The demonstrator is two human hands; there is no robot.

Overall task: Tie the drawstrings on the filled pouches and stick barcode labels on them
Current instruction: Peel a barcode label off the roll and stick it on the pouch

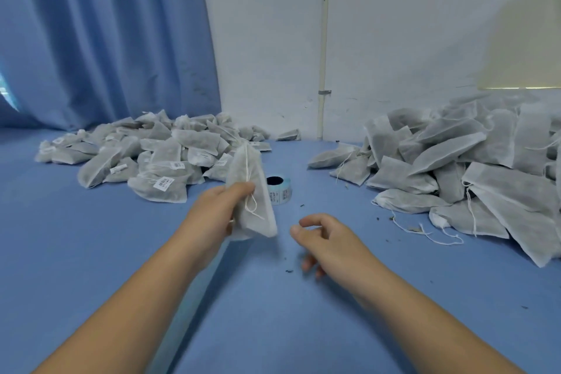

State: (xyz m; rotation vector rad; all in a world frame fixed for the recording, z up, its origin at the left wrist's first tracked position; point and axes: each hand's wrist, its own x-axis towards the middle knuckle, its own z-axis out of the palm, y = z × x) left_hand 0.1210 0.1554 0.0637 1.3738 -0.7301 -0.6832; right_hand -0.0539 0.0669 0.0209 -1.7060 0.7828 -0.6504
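My left hand [217,211] grips a grey filled pouch [253,191] upright above the blue table, its white drawstring dangling down the front. My right hand [326,240] hovers just to the right of it, fingers curled and apart, holding nothing. Behind the pouch a roll of barcode labels [278,190] stands on the table, partly hidden by the pouch. A pile of labelled pouches [151,158] lies at the back left. A pile of pouches with loose strings and no visible labels [461,173] fills the right side.
The blue table surface [273,313] carries small dark crumbs near my right hand. A blue curtain [100,33] hangs at the back left and a white wall [394,39] with a thin pipe stands behind the piles.
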